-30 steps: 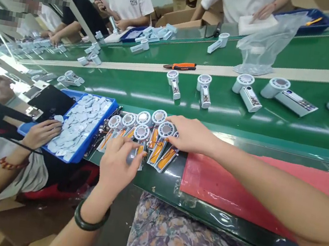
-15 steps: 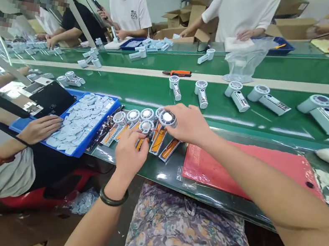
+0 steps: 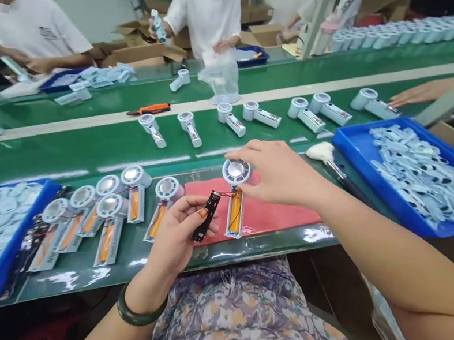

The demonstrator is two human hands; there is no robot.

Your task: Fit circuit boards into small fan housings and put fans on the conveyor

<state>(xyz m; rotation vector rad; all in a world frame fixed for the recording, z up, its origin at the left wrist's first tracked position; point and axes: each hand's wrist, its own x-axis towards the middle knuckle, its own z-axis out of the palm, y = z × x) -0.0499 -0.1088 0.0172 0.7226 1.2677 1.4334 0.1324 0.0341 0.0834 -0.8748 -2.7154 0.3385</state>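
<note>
Fingers of left hand [image 3: 176, 232] pinched on slim black board [image 3: 207, 217]; those of right hand [image 3: 281, 172], part-spread, grasp handheld fan [image 3: 236, 211] by its round head [image 3: 236, 170], over red sheet [image 3: 283, 210]. Some right fingertips hidden; board markings unreadable.

The green worktop [image 3: 129, 246] carries a red mat [image 3: 283, 210], a brush [image 3: 332, 162] and, leftward, open-handled fans [image 3: 109, 231].

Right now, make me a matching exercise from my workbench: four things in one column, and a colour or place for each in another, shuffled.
1. circuit board
2. pliers
3. mat
4. brush

A. red
B. in the left hand
C. white-tipped
D. orange-handled

Pairs: 1-B, 2-D, 3-A, 4-C
</note>
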